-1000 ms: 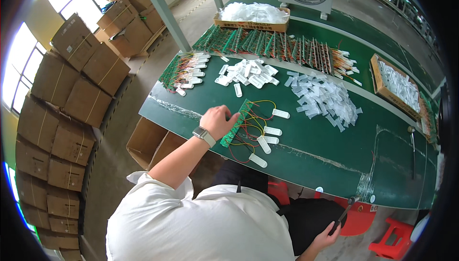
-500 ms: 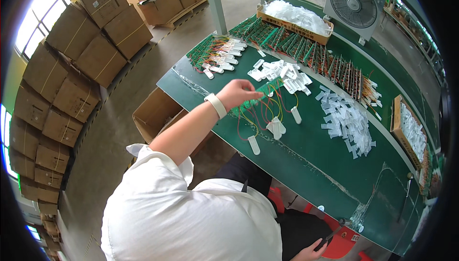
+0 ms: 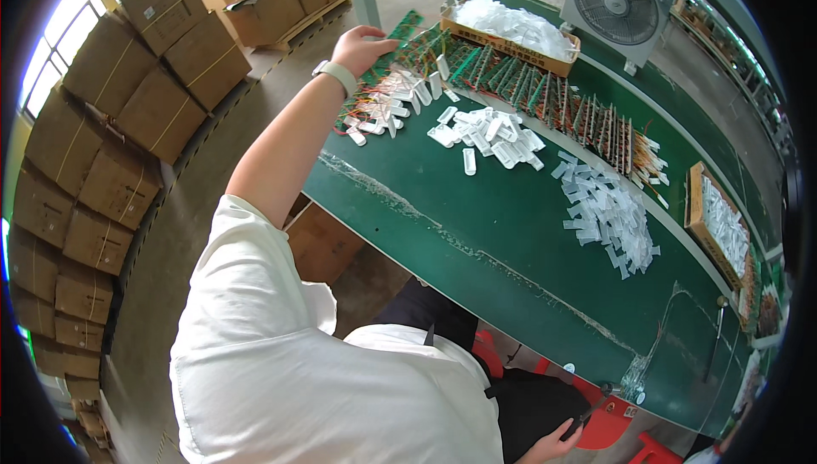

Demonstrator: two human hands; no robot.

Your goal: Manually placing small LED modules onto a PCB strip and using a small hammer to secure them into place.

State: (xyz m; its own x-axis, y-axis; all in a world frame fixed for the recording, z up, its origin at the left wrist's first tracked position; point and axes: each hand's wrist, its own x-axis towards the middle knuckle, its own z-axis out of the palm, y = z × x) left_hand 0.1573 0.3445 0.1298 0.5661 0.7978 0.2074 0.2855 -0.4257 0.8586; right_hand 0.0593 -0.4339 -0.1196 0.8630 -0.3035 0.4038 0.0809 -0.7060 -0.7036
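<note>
At the far left corner of the green table my left hand (image 3: 361,50) is closed on the edge of a green circuit board strip (image 3: 410,23). Red and yellow wires trail from the strip, with white plastic cases (image 3: 432,85) hanging at their ends. Beneath it lie more wired boards with white cases (image 3: 359,135), partly covered. Down by my lap, my right hand (image 3: 551,444) has its fingers curled round a slim dark tool (image 3: 584,418), whose exact kind is unclear.
Loose white cases (image 3: 498,136) and clear plastic pieces (image 3: 613,217) lie in piles on the table (image 3: 442,192). A long row of green boards (image 3: 519,81) stands behind. Cardboard trays (image 3: 568,64) hold white pieces. A fan (image 3: 614,0) stands beyond; stacked cartons (image 3: 111,56) fill the left.
My left hand has carried the wired board strip from the table's middle to the far left, over the other wired boards. The right hand remains low by my lap.
</note>
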